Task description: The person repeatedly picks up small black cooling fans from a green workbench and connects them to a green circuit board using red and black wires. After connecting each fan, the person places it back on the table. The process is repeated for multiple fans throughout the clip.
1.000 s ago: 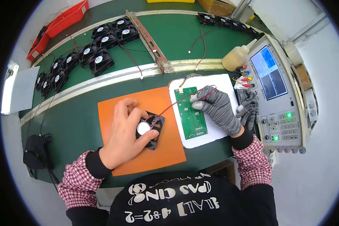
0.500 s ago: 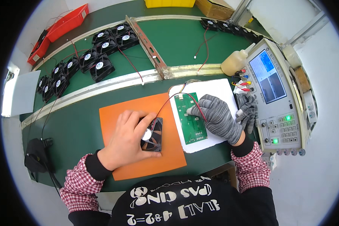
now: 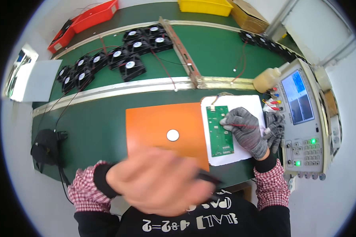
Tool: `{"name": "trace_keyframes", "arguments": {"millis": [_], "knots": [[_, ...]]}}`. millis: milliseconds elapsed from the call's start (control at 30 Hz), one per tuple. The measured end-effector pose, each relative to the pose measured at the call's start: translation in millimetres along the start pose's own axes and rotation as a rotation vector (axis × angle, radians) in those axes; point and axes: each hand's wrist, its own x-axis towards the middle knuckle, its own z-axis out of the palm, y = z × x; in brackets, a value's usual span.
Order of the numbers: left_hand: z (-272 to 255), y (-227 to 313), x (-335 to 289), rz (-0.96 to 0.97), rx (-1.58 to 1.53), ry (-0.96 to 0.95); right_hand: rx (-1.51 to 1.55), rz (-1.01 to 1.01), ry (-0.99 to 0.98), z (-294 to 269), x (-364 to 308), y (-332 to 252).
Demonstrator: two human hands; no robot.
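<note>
My left hand [image 3: 162, 179], bare and smeared by motion, is in front of my body over the near edge of the orange mat [image 3: 146, 122]. At its fingertips a dark blurred shape shows, the black cooling fan [image 3: 210, 178], held in the hand. A white round disc [image 3: 173, 135] lies on the mat. My right hand [image 3: 245, 128], in a grey striped glove, is closed over the right side of the green circuit board [image 3: 219, 136]. A red wire [image 3: 243, 125] runs across its fingers; the wire's tip is hidden. The board lies on a white pad [image 3: 209, 158].
Several black fans [image 3: 132, 68] stand behind a metal rail, more at back right. To the right are a test instrument [image 3: 298, 102] with a lit screen, a bottle [image 3: 266, 80] and an empty grey glove [image 3: 273, 130]. A black pouch [image 3: 45, 147] lies left.
My left hand has lifted the fan off the orange mat and swung toward my body, uncovering the white disc. My right hand stays at the board. The whole view has shifted.
</note>
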Motion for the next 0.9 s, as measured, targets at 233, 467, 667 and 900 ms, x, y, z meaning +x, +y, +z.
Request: {"name": "trace_keyframes", "arguments": {"millis": [233,467,667,900], "knots": [[102.0,-130.2,18.5,-0.525,0.292,-0.118,0.413,0.268,0.229,-7.0,-9.9,2.8],[74.4,-203.3,-63.6,-0.615,0.649,-0.307,0.105,-0.054,0.356,-7.7,-1.6,0.2],[39.6,-57.5,-34.8,0.013,-0.091,-0.227,-0.101,-0.398,0.202,0.0,13.2,-54.7],[-0.7,-94.3,-59.3,0.092,0.313,-0.117,-0.389,-0.508,0.076,-24.3,1.1,-26.7]]}}
